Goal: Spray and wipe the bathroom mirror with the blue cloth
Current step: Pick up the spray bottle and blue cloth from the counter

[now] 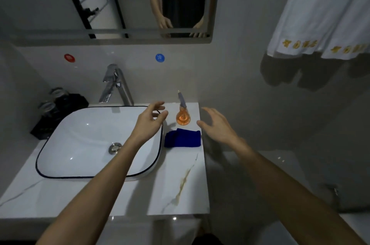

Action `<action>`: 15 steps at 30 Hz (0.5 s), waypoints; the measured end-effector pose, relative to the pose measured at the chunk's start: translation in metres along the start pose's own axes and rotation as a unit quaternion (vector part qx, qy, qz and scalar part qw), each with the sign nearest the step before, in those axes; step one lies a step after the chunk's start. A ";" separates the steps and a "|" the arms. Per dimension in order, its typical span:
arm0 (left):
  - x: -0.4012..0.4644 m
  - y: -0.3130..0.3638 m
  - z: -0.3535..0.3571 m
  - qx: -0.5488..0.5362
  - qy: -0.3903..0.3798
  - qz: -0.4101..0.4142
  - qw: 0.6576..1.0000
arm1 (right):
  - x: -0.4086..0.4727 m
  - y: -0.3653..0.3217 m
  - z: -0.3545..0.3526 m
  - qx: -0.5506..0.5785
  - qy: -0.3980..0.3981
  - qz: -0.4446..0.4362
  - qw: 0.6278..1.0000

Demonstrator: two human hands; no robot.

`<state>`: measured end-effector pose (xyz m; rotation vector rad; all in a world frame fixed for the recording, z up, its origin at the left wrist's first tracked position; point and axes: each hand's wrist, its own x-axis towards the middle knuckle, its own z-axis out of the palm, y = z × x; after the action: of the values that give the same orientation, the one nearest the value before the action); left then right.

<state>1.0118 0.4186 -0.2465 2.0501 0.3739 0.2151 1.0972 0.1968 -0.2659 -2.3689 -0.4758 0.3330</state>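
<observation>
Over a white marble-look counter (180, 184) beside a bathroom sink (66, 138), a person reaches forward with both bare arms. Left hand (149, 119) hovers above the basin's right rim, fingers loosely spread and grasping nothing. Right hand (217, 124) hangs past the counter's right edge, likewise relaxed and empty. Between the two hands stands a small orange spray bottle (182, 115) with a grey nozzle, upright near the back wall. Just in front of it lies the folded blue cloth (183, 138), flat on the counter, touched by neither hand. Above, the mirror (50, 4) reflects the person's dark clothing and lowered arms; two lit round buttons glow on its glass. A chrome faucet (116, 86) rises behind the basin. At left, what appear to be glasses sit on a black tray (43, 128), dim and hard to make out. White towels (324, 10) hang at upper right.
</observation>
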 end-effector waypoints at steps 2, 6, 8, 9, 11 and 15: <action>0.014 -0.008 0.006 -0.007 0.004 -0.021 1.000 | 0.018 0.007 0.012 0.005 -0.027 -0.004 1.000; 0.037 -0.022 0.018 -0.006 -0.002 -0.056 0.998 | 0.046 0.024 0.034 0.002 -0.059 -0.062 0.996; 0.047 -0.028 0.024 -0.008 -0.007 -0.073 0.997 | 0.058 0.033 0.045 -0.010 -0.083 -0.066 0.994; 0.052 -0.031 0.027 -0.011 -0.009 -0.080 0.997 | 0.063 0.036 0.050 -0.022 -0.093 -0.063 0.993; 0.062 -0.037 0.032 -0.022 -0.013 -0.092 0.995 | 0.072 0.044 0.061 -0.051 -0.115 -0.054 0.991; 0.082 -0.049 0.038 -0.040 -0.021 -0.111 0.993 | 0.085 0.062 0.084 -0.102 -0.167 -0.054 0.979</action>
<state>1.0922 0.4384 -0.3077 1.9140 0.5541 0.0509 1.1593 0.2383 -0.3779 -2.4793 -0.8276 0.6650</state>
